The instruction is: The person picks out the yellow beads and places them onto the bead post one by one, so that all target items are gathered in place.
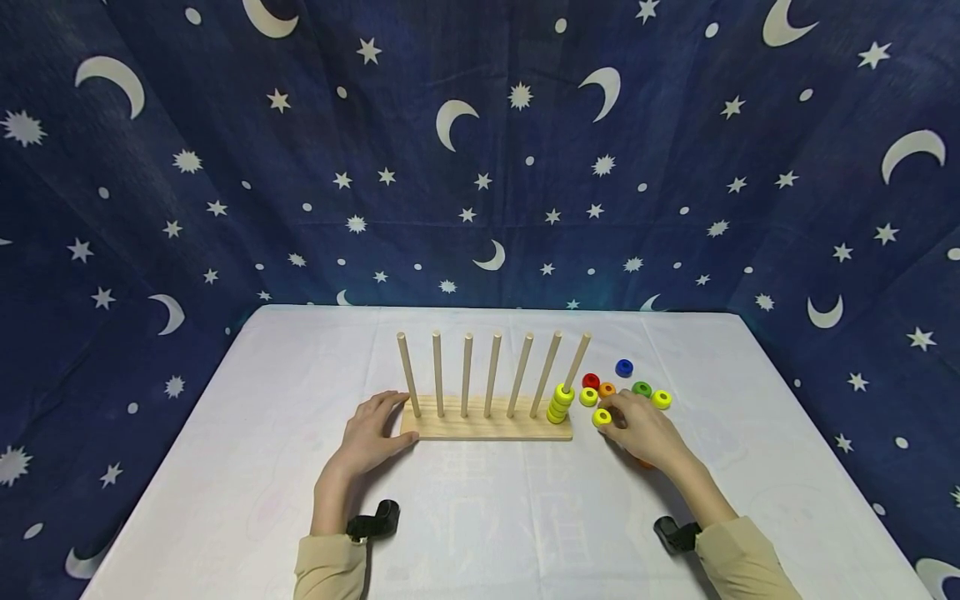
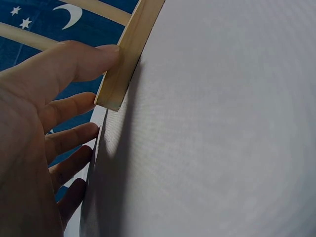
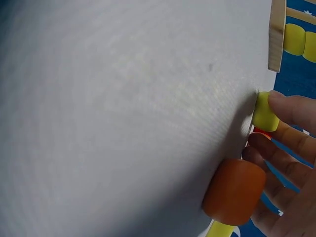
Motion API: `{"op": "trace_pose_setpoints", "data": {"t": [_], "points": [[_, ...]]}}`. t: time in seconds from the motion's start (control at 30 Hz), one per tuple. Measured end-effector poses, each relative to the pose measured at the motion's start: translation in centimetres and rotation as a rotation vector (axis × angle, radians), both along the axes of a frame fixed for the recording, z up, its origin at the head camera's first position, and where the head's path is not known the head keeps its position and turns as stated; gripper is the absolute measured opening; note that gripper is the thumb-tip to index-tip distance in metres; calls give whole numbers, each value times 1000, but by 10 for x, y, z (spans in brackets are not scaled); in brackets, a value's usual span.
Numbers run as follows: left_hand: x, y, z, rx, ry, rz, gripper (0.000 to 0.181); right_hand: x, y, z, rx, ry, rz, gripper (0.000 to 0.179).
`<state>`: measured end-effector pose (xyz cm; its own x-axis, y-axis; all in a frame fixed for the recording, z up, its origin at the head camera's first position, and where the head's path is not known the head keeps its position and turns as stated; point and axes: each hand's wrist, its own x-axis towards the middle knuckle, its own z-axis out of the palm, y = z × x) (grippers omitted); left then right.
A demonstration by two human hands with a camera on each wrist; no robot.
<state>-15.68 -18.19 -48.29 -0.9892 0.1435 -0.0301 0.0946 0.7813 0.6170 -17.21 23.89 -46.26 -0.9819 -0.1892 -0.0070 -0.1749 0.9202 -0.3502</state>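
A wooden peg rack (image 1: 487,429) with several upright pegs stands on the table, and yellow beads (image 1: 559,404) are stacked on its rightmost peg. My left hand (image 1: 369,435) holds the rack's left end, with the thumb on the front edge and the fingers at the back corner. In the left wrist view the thumb presses on the wooden base (image 2: 121,74). Right of the rack, my right hand (image 1: 645,429) pinches a yellow bead (image 1: 602,417) between thumb and index finger, low at the tabletop. The right wrist view shows that yellow bead (image 3: 265,112) under the thumb.
Loose beads lie around the right hand: red (image 1: 591,381), orange (image 1: 607,389), blue (image 1: 624,367), green (image 1: 641,389), and yellow ones (image 1: 662,399) (image 1: 588,397). Another orange bead (image 3: 234,192) lies below the right palm, mostly hidden in the head view. A starry cloth (image 1: 480,167) hangs behind the white table (image 1: 480,517).
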Motion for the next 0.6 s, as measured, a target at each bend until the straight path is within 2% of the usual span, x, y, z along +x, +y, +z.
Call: {"op": "trace_pose_setpoints", "data": {"t": [0.6], "points": [[0,0,0,3,-4,0,66,1,-1,2,-13,-18,-21,34]]}}
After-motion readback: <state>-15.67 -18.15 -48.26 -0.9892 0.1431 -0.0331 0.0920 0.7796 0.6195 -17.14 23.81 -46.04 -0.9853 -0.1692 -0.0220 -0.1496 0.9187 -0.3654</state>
